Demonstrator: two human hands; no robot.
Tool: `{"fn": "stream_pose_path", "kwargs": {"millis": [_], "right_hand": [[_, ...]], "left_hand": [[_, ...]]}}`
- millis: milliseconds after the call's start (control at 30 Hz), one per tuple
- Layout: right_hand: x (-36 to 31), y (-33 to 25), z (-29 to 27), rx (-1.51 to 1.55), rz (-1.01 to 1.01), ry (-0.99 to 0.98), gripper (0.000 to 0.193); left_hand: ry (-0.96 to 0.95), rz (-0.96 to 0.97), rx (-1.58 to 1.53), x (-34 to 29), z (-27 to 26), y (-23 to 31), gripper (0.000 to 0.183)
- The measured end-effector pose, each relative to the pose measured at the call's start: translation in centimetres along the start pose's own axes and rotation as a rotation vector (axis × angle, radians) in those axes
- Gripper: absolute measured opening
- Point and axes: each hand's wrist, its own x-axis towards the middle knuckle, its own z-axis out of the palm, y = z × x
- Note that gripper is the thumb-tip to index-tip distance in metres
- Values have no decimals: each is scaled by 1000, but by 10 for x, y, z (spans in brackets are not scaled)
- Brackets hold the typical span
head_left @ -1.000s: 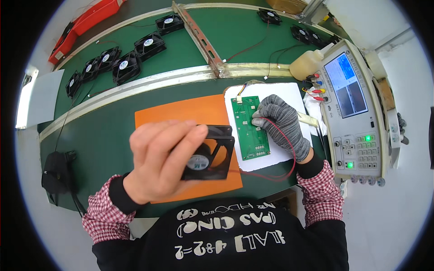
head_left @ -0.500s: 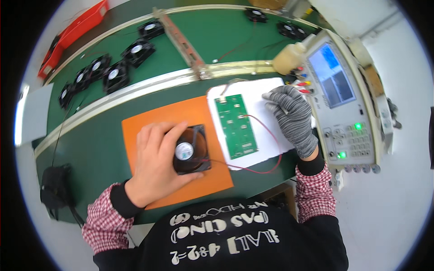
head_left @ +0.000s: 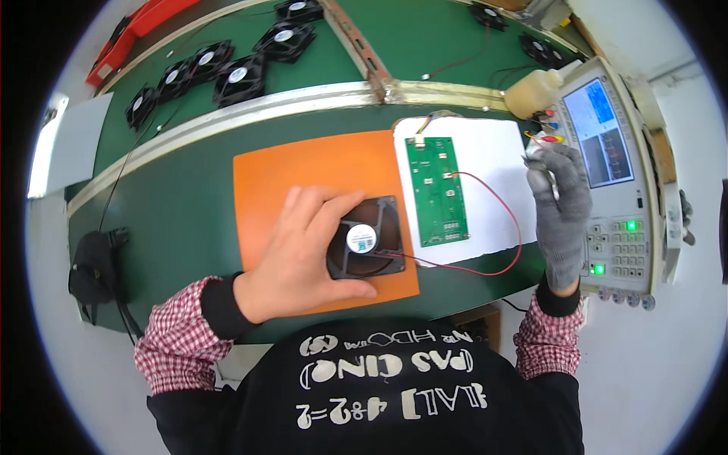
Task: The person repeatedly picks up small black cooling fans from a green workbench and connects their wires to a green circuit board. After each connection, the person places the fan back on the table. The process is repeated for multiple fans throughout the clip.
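Note:
A square black cooling fan with a round white label lies on an orange mat. My bare left hand grips it from the left, thumb at the near side and fingers at the far side. From the fan, a red lead loops across to a green circuit board on a white sheet. My right hand, in a grey knitted glove, is closed around a slim pale thing too small to name. It is beside the sheet's right edge, near red and yellow test clips.
A bench instrument with a lit screen stands at the right, beside a yellowish plastic bottle. Several black fans lie beyond the pale rail. A red bin is at the far left, a black pouch nearer.
The whole view has shifted, so the bench appears farther right. My right hand has moved right, off the sheet towards the test clips. My left hand stays on the fan.

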Motion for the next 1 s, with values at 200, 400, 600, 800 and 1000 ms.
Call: {"fn": "stream_pose_path", "kwargs": {"millis": [200,400,600,800,1000], "right_hand": [[-10,-95,30,-96,-149,-443,44],[-38,-89,63,-106,-11,-457,36],[-40,-94,63,-217,-179,-411,23],[-25,-73,66,138,-64,-504,20],[-26,-80,80,252,73,-457,26]], "left_hand": [[23,35,-6,-2,4,-5,92],[3,32,-33,1,1,2,92],[31,10,13,-3,6,3,95],[46,33,31,-2,7,2,95],[77,32,41,-1,8,4,92]]}}
